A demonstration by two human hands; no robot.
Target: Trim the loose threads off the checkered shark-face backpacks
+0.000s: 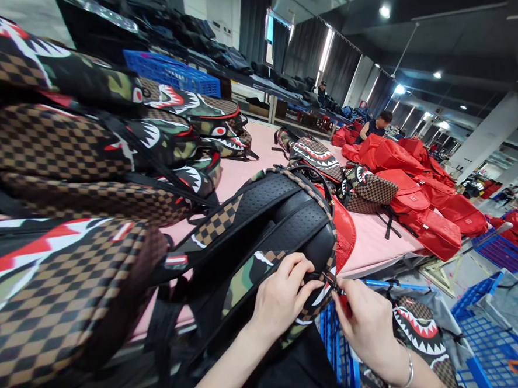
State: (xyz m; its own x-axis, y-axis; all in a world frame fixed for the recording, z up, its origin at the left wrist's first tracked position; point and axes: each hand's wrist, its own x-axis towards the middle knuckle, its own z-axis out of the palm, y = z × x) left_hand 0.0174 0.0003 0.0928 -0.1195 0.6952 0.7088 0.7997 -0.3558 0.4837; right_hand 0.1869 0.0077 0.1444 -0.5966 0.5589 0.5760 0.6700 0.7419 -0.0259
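Note:
A black-backed backpack [301, 220] with brown check and camouflage panels lies in front of me, its padded back and straps facing up. My left hand [282, 286] is closed in a pinch on the backpack's edge near its side. Beside it, my right hand [359, 308], with a silver bangle at the wrist, is closed around a small dark pointed tool [330, 278] that looks like thread snips. The tool's tip is close to my left fingertips at the backpack's edge. What lies between the fingertips is too small to make out.
Patterned backpacks [47, 140] are piled at the left. Others, with red bags [417, 186], lie farther along the pink table [262, 141]. A blue crate [346, 351] holding shark-mouth backpacks stands below right. A person [377, 128] is behind the red bags.

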